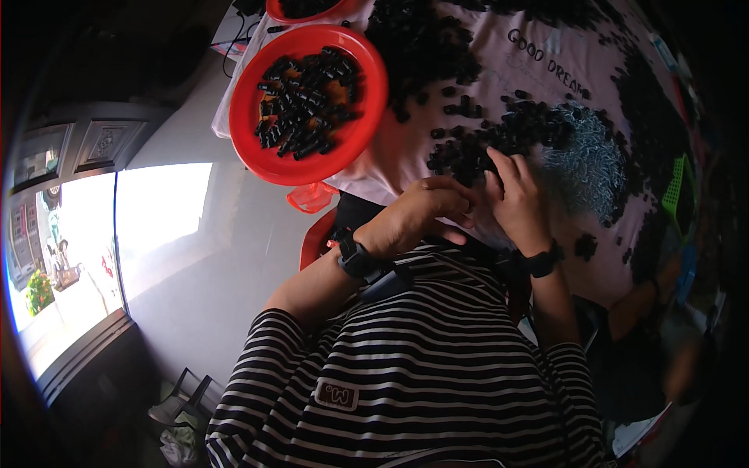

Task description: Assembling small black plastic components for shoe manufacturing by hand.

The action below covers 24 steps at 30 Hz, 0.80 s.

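Observation:
My left hand (pixel 437 204) is held over the near edge of the cloth-covered table, its fingers curled inward. What they hold, if anything, is hidden. My right hand (pixel 521 199) is just beside it, fingers apart, with the tips over a pile of small black plastic parts (pixel 468 152); nothing shows in its grasp. Right of that pile is a heap of small silvery-blue metal pieces (pixel 587 164). On the left stands a round red tray (pixel 243 125) holding many assembled black cylindrical pieces (pixel 308 97).
More loose black parts (pixel 421 47) cover the far side of the pink printed cloth (pixel 507 70). A second red tray (pixel 273 12) sits at the back. A green perforated basket (pixel 674 187) lies at the right edge. Another person's arm (pixel 644 300) shows at the lower right.

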### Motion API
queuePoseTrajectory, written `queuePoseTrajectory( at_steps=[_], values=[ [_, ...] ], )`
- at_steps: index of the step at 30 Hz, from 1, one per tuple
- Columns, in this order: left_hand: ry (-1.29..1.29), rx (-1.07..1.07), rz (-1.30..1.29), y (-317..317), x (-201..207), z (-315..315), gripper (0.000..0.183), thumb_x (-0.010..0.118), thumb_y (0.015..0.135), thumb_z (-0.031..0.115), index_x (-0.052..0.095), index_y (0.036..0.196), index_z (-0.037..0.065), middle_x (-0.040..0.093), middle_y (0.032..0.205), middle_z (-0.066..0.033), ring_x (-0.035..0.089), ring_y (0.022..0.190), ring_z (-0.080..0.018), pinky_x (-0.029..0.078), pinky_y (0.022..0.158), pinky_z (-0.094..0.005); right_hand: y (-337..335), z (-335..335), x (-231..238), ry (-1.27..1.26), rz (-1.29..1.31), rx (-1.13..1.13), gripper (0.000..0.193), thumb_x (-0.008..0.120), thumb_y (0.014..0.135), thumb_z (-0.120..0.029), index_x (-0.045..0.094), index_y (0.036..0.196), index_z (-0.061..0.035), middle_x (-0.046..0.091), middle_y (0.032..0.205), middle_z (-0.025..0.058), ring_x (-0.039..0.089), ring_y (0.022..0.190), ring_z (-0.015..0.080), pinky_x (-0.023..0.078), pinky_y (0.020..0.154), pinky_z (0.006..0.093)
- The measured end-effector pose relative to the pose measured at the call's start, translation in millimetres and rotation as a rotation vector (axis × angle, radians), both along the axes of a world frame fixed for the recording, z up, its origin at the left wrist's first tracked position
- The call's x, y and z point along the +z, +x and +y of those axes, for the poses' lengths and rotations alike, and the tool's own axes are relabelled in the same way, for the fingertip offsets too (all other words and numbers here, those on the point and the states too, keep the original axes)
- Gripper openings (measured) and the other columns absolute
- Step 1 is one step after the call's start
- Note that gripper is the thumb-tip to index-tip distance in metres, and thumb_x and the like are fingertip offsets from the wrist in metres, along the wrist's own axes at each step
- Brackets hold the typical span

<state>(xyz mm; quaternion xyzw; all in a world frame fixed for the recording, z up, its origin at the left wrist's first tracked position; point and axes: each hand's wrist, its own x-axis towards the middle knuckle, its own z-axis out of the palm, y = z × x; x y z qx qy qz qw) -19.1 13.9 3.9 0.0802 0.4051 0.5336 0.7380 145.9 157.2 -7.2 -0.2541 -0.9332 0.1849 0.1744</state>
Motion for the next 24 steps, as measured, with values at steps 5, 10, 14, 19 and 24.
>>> queuePoseTrajectory(
  at_steps=[5,10,14,19,24],
  values=[
    [-0.066,-0.025,0.101,3.8,-4.3,-6.6,0.028,0.07,0.096,0.021,0.067,0.115,0.0,0.065,0.111,-0.008,0.066,0.091,-0.0148,0.06,0.072,-0.0285,-3.8,1.9,-0.7,0.024,-0.038,0.039,0.045,0.076,0.089,-0.017,0.064,0.132,-0.0085,0.06,0.104,0.0108,0.067,0.089,0.0308,0.055,0.073,0.0398],
    [-0.067,-0.094,0.237,3.5,-6.5,-5.3,0.027,0.07,0.097,0.026,0.068,0.111,0.002,0.065,0.097,-0.004,0.063,0.081,-0.0091,0.051,0.063,-0.0236,-4.5,6.5,3.0,-0.006,-0.069,0.071,0.047,0.077,0.088,-0.014,0.063,0.133,-0.009,0.059,0.107,0.0114,0.067,0.091,0.0312,0.055,0.075,0.0403],
    [-0.11,-0.131,0.238,4.5,-12.1,-5.8,0.027,0.07,0.098,0.028,0.068,0.11,0.004,0.063,0.083,-0.0002,0.056,0.067,-0.0061,0.043,0.058,-0.0213,-5.1,10.6,8.9,-0.094,-0.088,0.104,0.047,0.077,0.087,-0.008,0.063,0.132,-0.008,0.058,0.107,0.012,0.067,0.092,0.0329,0.055,0.076,0.0415],
    [-0.104,-0.121,0.245,7.4,-17.2,-5.1,0.025,0.069,0.098,0.026,0.068,0.109,0.004,0.061,0.081,0.0007,0.053,0.064,-0.0055,0.041,0.056,-0.0212,-2.8,12.4,5.3,-0.092,-0.075,0.125,0.045,0.076,0.087,-0.007,0.062,0.13,-0.0066,0.057,0.108,0.0127,0.067,0.092,0.0342,0.054,0.076,0.0426],
    [-0.1,-0.133,0.267,6.7,-13.9,-3.1,0.025,0.069,0.098,0.027,0.068,0.108,0.004,0.059,0.078,0.0005,0.052,0.062,-0.0054,0.039,0.055,-0.0207,-6.6,9.7,11.1,-0.061,-0.156,0.107,0.042,0.075,0.09,-0.008,0.061,0.13,-0.0062,0.057,0.109,0.0133,0.067,0.093,0.0347,0.055,0.076,0.0428]
  ],
)
